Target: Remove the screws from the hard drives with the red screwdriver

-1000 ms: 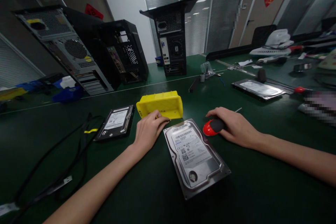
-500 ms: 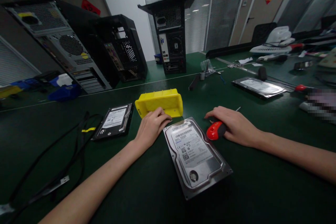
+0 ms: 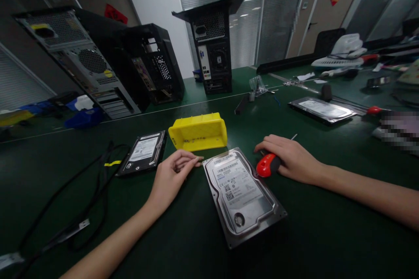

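A silver hard drive point(image 3: 240, 196) lies label up on the green table, between my two hands. My left hand point(image 3: 173, 172) is beside its upper left corner, thumb and fingers pinched together; whatever is between the tips is too small to make out. Just beyond that hand, a yellow parts bin point(image 3: 198, 133) is tipped with its opening toward me, and several tiny screws point(image 3: 196, 139) show inside. My right hand point(image 3: 291, 157) is closed around a screwdriver point(image 3: 269, 165) with a red and black handle, resting to the right of the drive. The screwdriver's shaft points away from me.
Left of the bin lies another hard drive point(image 3: 144, 152), with black cables point(image 3: 94, 187) near it. A third hard drive point(image 3: 322, 109) is at the right. Computer towers point(image 3: 212, 48) stand along the back, and a red-handled tool point(image 3: 375, 110) lies at far right.
My left hand has drawn back from the front of the yellow bin toward me, its fingertips now near the drive's corner. My right hand keeps the screwdriver in about the same place.
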The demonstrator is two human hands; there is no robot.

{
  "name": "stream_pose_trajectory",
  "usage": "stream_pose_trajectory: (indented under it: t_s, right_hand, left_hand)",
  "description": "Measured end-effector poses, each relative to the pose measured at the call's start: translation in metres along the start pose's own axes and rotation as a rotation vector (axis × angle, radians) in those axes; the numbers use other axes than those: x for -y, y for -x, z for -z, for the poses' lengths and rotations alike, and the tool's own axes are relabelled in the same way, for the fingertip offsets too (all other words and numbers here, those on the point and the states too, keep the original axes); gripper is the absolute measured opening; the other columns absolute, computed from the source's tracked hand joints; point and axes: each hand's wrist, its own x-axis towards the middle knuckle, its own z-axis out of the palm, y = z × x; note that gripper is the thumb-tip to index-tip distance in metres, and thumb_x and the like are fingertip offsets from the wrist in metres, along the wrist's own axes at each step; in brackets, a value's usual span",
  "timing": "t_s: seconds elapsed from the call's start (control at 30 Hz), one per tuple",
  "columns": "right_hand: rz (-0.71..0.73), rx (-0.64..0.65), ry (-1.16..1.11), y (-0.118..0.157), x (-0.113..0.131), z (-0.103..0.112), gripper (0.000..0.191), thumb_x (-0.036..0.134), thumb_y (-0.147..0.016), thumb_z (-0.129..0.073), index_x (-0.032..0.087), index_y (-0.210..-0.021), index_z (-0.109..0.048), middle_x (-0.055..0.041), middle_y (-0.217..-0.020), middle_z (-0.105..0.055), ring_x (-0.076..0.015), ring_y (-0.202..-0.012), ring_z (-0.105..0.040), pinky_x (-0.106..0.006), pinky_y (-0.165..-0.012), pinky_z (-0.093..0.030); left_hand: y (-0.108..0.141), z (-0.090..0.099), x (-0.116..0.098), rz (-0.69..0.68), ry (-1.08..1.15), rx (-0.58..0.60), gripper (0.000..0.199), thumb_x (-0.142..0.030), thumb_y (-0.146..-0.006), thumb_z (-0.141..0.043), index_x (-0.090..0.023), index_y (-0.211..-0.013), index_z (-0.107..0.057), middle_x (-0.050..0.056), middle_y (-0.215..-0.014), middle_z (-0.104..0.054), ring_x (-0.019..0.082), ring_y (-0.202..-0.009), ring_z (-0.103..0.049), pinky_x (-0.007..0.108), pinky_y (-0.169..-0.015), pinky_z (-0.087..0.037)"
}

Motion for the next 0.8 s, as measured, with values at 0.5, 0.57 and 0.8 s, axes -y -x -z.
stream_pose_trajectory:
  t_s: [0.5, 0.57, 0.8]
  right_hand:
    - [-0.027, 0.027, 0.000, -0.001, 0.002, 0.000, 0.034, 0.001, -0.070, -0.045, 0.017, -0.097, -0.058, -0.0047, -0.095, -0.056, -0.0179, -0.086, -0.052, -0.032, -0.074, -0.041]
    - [-0.030, 0.026, -0.003, 0.000, 0.002, 0.001, 0.033, 0.001, -0.070, -0.045, 0.017, -0.097, -0.058, -0.0047, -0.094, -0.056, -0.0177, -0.086, -0.052, -0.031, -0.075, -0.041]
    - [-0.020, 0.031, 0.000, 0.001, 0.001, 0.000, 0.031, 0.001, -0.072, -0.046, 0.017, -0.096, -0.058, -0.0054, -0.095, -0.056, -0.0179, -0.087, -0.052, -0.031, -0.073, -0.042]
  left_hand:
    - [-0.002, 0.003, 0.005, 0.019, -0.009, -0.089, 0.030, -0.031, -0.081, -0.063, -0.017, -0.107, -0.069, 0.006, -0.097, -0.072, 0.017, -0.085, -0.067, 0.027, -0.073, -0.053]
    - [-0.001, 0.004, 0.006, -0.022, -0.076, -0.066, 0.027, -0.031, -0.084, -0.060, -0.018, -0.104, -0.071, 0.006, -0.101, -0.072, 0.017, -0.086, -0.066, 0.027, -0.071, -0.052]
    - [0.000, 0.004, 0.008, 0.001, -0.032, -0.062, 0.020, -0.030, -0.083, -0.063, -0.018, -0.095, -0.073, 0.004, -0.090, -0.074, 0.017, -0.081, -0.067, 0.027, -0.074, -0.053]
